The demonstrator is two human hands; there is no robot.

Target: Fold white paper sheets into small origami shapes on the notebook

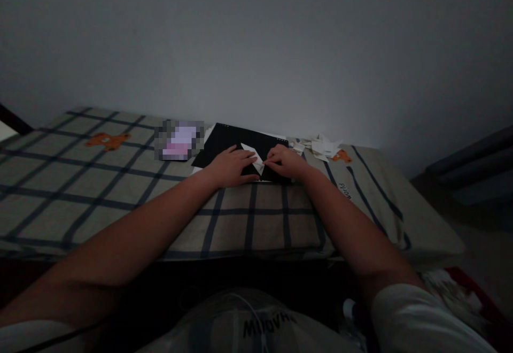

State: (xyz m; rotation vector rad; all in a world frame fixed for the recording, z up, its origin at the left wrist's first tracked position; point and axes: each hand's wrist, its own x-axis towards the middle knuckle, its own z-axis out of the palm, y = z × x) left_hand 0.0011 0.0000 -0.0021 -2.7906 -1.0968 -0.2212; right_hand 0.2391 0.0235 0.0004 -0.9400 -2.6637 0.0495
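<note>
A small white folded paper [251,154] lies on a black board [224,142] on the checked bed cover. My left hand [230,166] rests flat on the board and presses the paper's left part with its fingers. My right hand [286,162] pinches the paper's right tip between thumb and fingers. Both hands meet over the paper.
A pile of white paper scraps [320,147] lies to the right of the board, near an orange bear print [341,155]. A blurred pink-and-white object [179,140] sits left of the board. The checked bed cover [120,182] spreads left; a grey wall stands behind.
</note>
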